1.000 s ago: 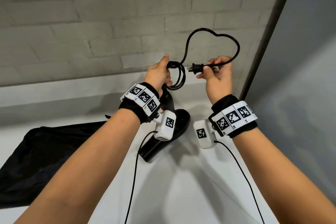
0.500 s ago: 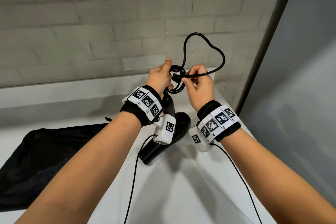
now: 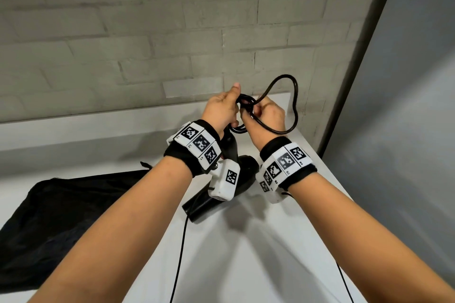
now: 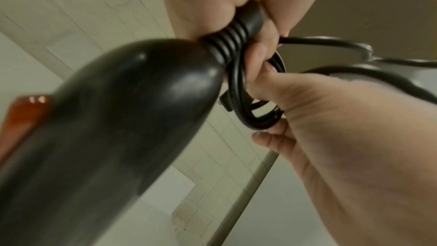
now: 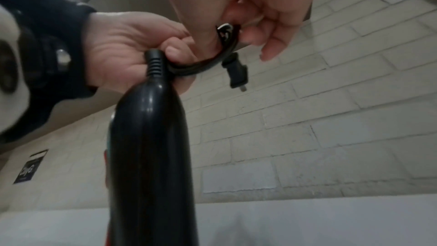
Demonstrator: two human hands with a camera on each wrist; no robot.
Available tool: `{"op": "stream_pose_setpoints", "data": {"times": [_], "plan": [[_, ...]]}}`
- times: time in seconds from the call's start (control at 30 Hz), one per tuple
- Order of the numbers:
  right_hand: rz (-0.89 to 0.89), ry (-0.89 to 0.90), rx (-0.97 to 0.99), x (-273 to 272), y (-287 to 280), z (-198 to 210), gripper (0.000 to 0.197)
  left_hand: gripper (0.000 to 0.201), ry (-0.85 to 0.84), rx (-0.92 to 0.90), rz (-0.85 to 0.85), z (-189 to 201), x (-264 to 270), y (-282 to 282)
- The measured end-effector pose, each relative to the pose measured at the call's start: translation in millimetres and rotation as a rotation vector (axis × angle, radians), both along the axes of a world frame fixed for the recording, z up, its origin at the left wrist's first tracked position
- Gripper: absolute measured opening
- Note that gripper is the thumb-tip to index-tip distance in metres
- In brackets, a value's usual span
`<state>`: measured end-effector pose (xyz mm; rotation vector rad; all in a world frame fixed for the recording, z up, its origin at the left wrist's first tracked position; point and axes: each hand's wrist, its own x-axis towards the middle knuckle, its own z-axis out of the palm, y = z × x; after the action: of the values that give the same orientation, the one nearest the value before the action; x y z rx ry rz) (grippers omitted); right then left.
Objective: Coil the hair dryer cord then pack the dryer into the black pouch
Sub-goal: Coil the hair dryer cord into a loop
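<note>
The black hair dryer (image 3: 221, 194) stands with its barrel on the white table (image 3: 246, 265) and its handle (image 5: 151, 156) up. My left hand (image 3: 234, 106) grips the coiled cord (image 4: 248, 111) at the handle's ribbed cord collar (image 4: 234, 33). Right beside it, my right hand (image 3: 253, 112) pinches the cord near its end. The plug (image 5: 236, 74) hangs below the coil, and one loose loop (image 3: 294, 96) stands up to the right. The black pouch (image 3: 61, 216) lies flat on the table at the left.
A grey brick wall (image 3: 147, 44) rises behind the table and a grey panel (image 3: 406, 130) closes the right side. Thin black cables (image 3: 179, 253) run from the wrist cameras across the table toward me.
My right hand has moved left with the plug end until it meets my left hand at the coil. The loose loop has shrunk. The dryer and pouch have stayed put.
</note>
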<state>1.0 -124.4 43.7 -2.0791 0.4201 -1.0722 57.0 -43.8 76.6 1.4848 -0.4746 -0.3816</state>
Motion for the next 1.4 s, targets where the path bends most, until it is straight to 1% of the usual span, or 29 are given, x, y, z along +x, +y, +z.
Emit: {"op": "stream_pose_setpoints", "data": {"times": [0.03, 0.07, 0.13, 0.23, 0.3, 0.37, 0.43, 0.47, 0.53, 0.57, 0.67, 0.73, 0.77, 0.83, 0.87, 0.9, 0.93, 0.97, 1.03, 1.1, 1.13, 1.17, 1.2, 1.23, 1.27, 1.3, 1.33, 1.4], "plan": [[0.0, 0.003, 0.025, -1.3, -0.2, -0.2, 0.031, 0.039, 0.013, 0.002, -0.006, 0.1, 0.6, 1.2], [0.008, 0.007, 0.029, -2.9, 0.3, -0.8, 0.027, 0.039, 0.028, -0.005, -0.009, 0.1, 1.0, 2.3], [0.073, 0.021, 0.049, -4.1, 1.4, -2.4, 0.023, 0.039, 0.064, -0.03, -0.017, 0.9, 0.7, 2.9], [0.261, 0.01, 0.141, -0.5, 1.0, -2.9, 0.039, 0.038, 0.077, -0.034, -0.031, 2.7, -2.0, 1.5], [0.356, -0.001, 0.215, 2.0, -0.6, -3.8, 0.043, 0.038, 0.08, -0.035, -0.04, 3.1, -2.5, 1.2], [0.409, -0.004, 0.27, 2.9, -2.0, -5.2, 0.043, 0.039, 0.088, -0.035, -0.048, 3.6, -2.8, 2.2], [0.427, 0.017, 0.236, 1.8, -3.3, -6.8, 0.041, 0.043, 0.099, -0.033, -0.042, 4.3, -2.3, 4.0], [0.426, 0.042, 0.198, 0.4, -4.1, -7.4, 0.036, 0.044, 0.113, -0.037, -0.031, 4.8, -1.2, 4.8], [0.414, 0.132, 0.155, -4.6, -9.6, -14.6, 0.023, 0.045, 0.145, -0.053, 0.004, 5.0, 1.3, 5.9], [0.421, 0.179, 0.15, -7.8, -14.1, -20.7, 0.021, 0.046, 0.156, -0.066, 0.019, 5.2, 2.2, 6.2], [0.411, 0.352, 0.053, -15.5, -32.1, -44.8, 0.033, 0.047, 0.17, -0.078, 0.034, 4.6, 2.2, 4.1], [0.322, 0.489, 0.017, -16.3, -43.3, -55.8, 0.025, 0.047, 0.173, -0.063, 0.017, 4.9, -0.6, 2.2], [0.27, 0.572, 0.005, -15.6, -50.3, -61.6, 0.021, 0.047, 0.178, -0.061, 0.007, 5.1, -1.9, 1.3], [0.193, 0.834, -0.025, -15.8, -63.7, -75.4, 0.021, 0.045, 0.197, -0.071, 0.007, 5.7, -2.8, 0.6], [0.17, 0.948, -0.013, -17.7, -69.3, -83.6, 0.025, 0.041, 0.212, -0.079, 0.02, 5.8, -2.2, 1.4], [0.158, 1.011, 0.046, -19.7, -73.1, -90.6, 0.027, 0.036, 0.223, -0.088, 0.032, 5.6, -1.6, 2.5], [0.156, 1.03, 0.113, -22.7, -73.7, -94.5, 0.029, 0.033, 0.227, -0.091, 0.034, 4.8, -1.1, 3.5], [0.158, 1.021, 0.132, -26.2, -72.2, -95.3, 0.029, 0.033, 0.222, -0.088, 0.021, 3.8, -1.2, 4.0], [0.137, 1.014, 0.113, -27.4, -68.9, -92.9, 0.03, 0.04, 0.194, -0.069, -0.024, 2.8, -3.4, 3.6], [0.114, 0.95, 0.077, -22.9, -68.1, -86.5, 0.031, 0.045, 0.166, -0.056, -0.049, 2.7, -6.0, 3.1], [0.107, 0.87, 0.074, -19.7, -65.5, -81.1, 0.03, 0.045, 0.155, -0.053, -0.053, 2.9, -6.1, 3.2], [0.117, 0.752, 0.115, -16.4, -62.2, -74.5, 0.029, 0.045, 0.148, -0.052, -0.053, 2.7, -5.8, 3.6], [0.152, 0.605, 0.213, -13.3, -58.0, -65.2, 0.029, 0.045, 0.145, -0.053, -0.054, 2.6, -5.0, 4.0], [0.212, 0.441, 0.325, -11.7, -52.4, -53.9, 0.032, 0.045, 0.145, -0.054, -0.057, 2.0, -4.6, 4.2], [0.273, 0.315, 0.406, -11.4, -46.5, -40.5, 0.036, 0.045, 0.148, -0.056, -0.063, 1.7, -4.1, 4.2], [0.349, 0.248, 0.455, -12.1, -40.8, -27.0, 0.039, 0.045, 0.154, -0.061, -0.067, 1.6, -3.7, 4.0], [0.444, 0.248, 0.449, -12.2, -36.4, -15.9, 0.042, 0.045, 0.159, -0.068, -0.065, 2.0, -3.2, 4.2], [0.664, 0.341, 0.346, -13.8, -28.3, -1.4, 0.056, 0.044, 0.162, -0.074, -0.045, 2.3, -1.4, 5.2]]}}
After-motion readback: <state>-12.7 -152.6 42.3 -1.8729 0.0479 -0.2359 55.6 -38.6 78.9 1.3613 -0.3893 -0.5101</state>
